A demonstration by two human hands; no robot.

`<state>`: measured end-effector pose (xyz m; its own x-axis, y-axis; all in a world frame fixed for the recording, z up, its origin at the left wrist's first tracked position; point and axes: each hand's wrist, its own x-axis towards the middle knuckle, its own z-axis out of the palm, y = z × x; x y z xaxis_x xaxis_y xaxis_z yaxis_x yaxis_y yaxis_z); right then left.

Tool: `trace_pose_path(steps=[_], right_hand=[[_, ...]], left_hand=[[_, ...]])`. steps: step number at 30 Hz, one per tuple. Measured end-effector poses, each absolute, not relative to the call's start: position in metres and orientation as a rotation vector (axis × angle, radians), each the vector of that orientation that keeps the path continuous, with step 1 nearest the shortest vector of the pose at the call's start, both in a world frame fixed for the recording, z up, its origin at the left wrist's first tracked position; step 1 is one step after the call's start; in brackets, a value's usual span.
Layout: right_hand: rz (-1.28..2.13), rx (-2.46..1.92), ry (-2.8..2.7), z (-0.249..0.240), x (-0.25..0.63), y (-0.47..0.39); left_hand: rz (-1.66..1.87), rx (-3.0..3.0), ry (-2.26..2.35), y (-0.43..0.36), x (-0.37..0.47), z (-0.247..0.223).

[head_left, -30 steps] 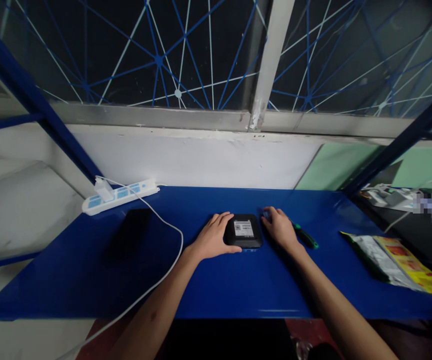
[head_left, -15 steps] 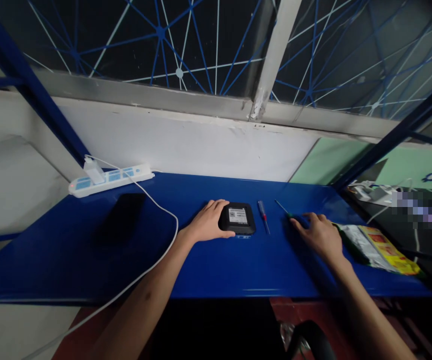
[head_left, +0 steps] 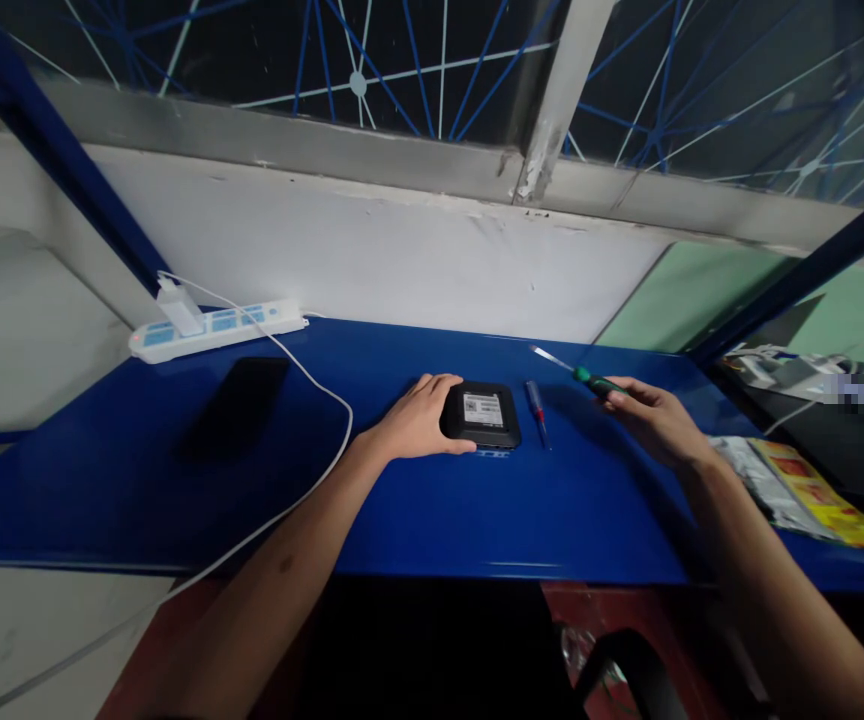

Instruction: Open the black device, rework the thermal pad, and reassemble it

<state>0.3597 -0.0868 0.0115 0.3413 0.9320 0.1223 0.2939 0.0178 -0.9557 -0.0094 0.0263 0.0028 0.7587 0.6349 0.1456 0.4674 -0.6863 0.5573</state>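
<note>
My left hand (head_left: 422,418) grips the left side of a small black square device (head_left: 503,405), thumb at the near edge and fingers at the far edge. A white printed label covers the middle of its upper face, and it rests on the blue table (head_left: 417,520). Raised above the table, my right hand (head_left: 653,415) is closed round the green and black handle of a flat-blade screwdriver (head_left: 582,375), whose metal blade points left and away from me. A smaller screwdriver (head_left: 536,400) with a clear bluish handle and red collar lies between the device and my right hand.
At the back left lies a white power strip (head_left: 282,317) with a plugged-in charger (head_left: 181,308). Its white cable (head_left: 319,385) loops across the table left of my forearm. A dark phone-like slab (head_left: 241,400) lies there too. To the right is a yellow and silver packet (head_left: 799,490).
My right hand has lifted the green-handled screwdriver off the table, and its handle now shows. My left hand stays on the black device. The camera view has shifted slightly.
</note>
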Motion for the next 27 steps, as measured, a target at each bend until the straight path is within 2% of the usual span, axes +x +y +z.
trace_pose_path(steps=[6, 15, 27], right_hand=[[1.072, -1.247, -0.919, 0.004, 0.335, -0.078], [0.738, -1.186, -0.992, 0.001, 0.331, -0.079], [0.679, -1.129, -1.041, 0.006, 0.329, -0.08]], left_hand=[[0.475, 2.478, 0.806, 0.027, -0.009, 0.001], [0.465, 2.479, 0.81, 0.031, -0.008, 0.0], [0.412, 2.471, 0.821, 0.031, -0.008, 0.004]])
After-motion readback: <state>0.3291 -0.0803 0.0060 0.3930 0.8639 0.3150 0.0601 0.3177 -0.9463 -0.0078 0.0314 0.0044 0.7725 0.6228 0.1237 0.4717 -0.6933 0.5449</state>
